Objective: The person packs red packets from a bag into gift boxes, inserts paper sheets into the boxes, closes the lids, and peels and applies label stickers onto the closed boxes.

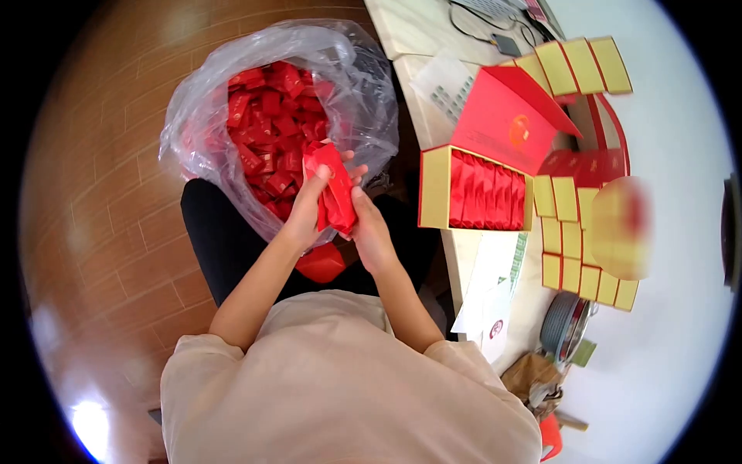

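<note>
Over the near side of a clear plastic bag (362,89), both my hands hold a small bunch of red sachets (337,187). My left hand (306,207) grips the bunch from the left, its thumb lying on top. My right hand (370,230) is closed on the lower right end of the same bunch. Many loose red sachets (270,127) fill the bag. On the table to my right, a red and gold box (435,188) has its lid raised, with a row of red sachets (487,192) standing inside.
Stacked gold and red boxes (572,241) line the table's far side, with more boxes (585,66) higher up. White papers (487,286) lie near the table edge (408,100). A cable and small black device (506,45) sit at the back. The bag stands on the tiled floor (127,224).
</note>
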The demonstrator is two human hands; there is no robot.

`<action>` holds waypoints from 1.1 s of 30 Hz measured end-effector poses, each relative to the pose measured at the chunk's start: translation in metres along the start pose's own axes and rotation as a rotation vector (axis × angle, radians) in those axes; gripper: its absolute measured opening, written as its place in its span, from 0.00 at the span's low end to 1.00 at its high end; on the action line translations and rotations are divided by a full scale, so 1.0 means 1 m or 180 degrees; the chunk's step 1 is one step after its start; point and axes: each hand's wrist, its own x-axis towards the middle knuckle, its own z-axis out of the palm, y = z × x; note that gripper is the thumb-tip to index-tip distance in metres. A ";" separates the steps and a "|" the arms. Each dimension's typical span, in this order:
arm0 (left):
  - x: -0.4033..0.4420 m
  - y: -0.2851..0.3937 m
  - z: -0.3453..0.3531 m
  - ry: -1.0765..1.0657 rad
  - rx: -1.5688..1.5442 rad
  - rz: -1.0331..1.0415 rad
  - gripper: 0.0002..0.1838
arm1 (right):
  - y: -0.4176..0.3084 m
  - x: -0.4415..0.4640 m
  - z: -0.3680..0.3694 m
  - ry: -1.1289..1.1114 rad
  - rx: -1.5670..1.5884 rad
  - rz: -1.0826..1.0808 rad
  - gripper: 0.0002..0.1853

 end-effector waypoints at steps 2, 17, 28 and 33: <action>-0.005 0.000 0.018 0.0055 0.0804 0.0078 0.31 | -0.001 -0.008 -0.010 0.0007 -0.0247 0.0149 0.22; 0.006 -0.069 0.160 -0.2752 0.3077 0.1797 0.61 | -0.127 -0.123 -0.064 0.1742 -0.2355 -0.3424 0.36; 0.124 -0.136 0.225 -0.3604 0.5385 0.1798 0.18 | -0.203 -0.117 -0.236 0.3012 -0.3059 -0.3165 0.31; 0.143 -0.158 0.211 -0.3661 0.6100 0.2273 0.16 | -0.201 -0.071 -0.243 0.3011 -0.4126 -0.3324 0.31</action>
